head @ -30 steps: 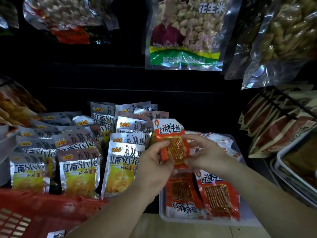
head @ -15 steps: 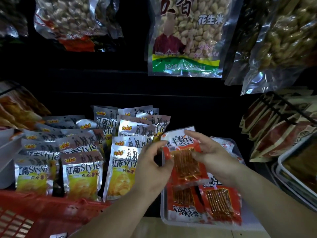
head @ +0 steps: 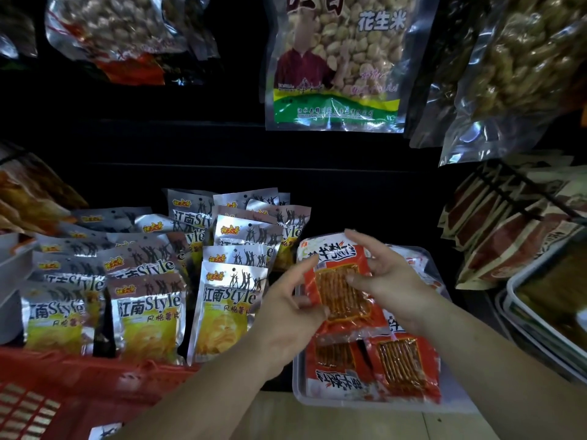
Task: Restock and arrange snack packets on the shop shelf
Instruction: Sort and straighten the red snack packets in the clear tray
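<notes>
A red basket (head: 47, 385) is nearest, lower left. Over the clear tray (head: 457, 406) of red packets (head: 403, 366), the left hand (head: 286, 315) and right hand (head: 390, 281) both pinch one red snack packet (head: 343, 290). Silver chip packets (head: 222, 306) stand just beside, and a peanut bag (head: 336, 65) hangs beyond.

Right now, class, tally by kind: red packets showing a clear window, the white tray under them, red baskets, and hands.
Red windowed packets: 3 (held packet, front-left packet, front-right packet)
White tray: 1
Red basket: 1
Hands: 2 (left hand, right hand)
Total: 7
</notes>
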Motion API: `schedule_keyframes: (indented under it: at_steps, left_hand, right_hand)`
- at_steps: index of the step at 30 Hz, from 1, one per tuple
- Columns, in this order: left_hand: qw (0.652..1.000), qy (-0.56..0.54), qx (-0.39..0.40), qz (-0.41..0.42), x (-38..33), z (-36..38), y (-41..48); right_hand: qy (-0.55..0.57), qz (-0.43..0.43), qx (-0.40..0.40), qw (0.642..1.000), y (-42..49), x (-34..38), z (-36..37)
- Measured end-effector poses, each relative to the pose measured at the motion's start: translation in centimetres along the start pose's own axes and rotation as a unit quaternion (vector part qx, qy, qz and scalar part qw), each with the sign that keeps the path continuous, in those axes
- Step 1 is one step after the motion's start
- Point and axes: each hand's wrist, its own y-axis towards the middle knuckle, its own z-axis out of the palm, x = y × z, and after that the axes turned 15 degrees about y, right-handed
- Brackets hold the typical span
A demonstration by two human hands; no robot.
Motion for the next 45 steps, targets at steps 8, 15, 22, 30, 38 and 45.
schedule_keyframes:
  at_steps: [8,15,22,30,38,45]
  left_hand:
    - [0.990,0.077,-0.109,0.053,1.5,0.1,1.0]
    - [0.947,0.278,-0.093,0.131,0.8,0.0,0.4]
    - [0.995,0.078,-0.027,0.059,-1.3,0.6,-0.4]
    - [0.994,0.103,0.007,0.035,0.3,0.7,0.0]
    - [0.995,0.043,-0.094,-0.011,0.9,0.1,0.7]
    - [0.996,0.053,-0.064,-0.019,1.1,-0.3,0.3]
  right_hand:
    - [-0.100,0.045,0.027,0.994,-0.3,-0.2,-1.2]
    - [-0.149,0.018,-0.015,0.988,-0.2,-0.5,-0.8]
    - [0.020,0.058,0.082,0.995,-0.6,1.3,0.4]
    - [-0.230,-0.049,-0.014,0.972,0.5,0.0,-0.2]
    - [-0.292,-0.095,-0.036,0.951,2.6,-2.6,-1.4]
    - [-0.409,0.224,0.216,0.858,2.4,-3.6,1.2]
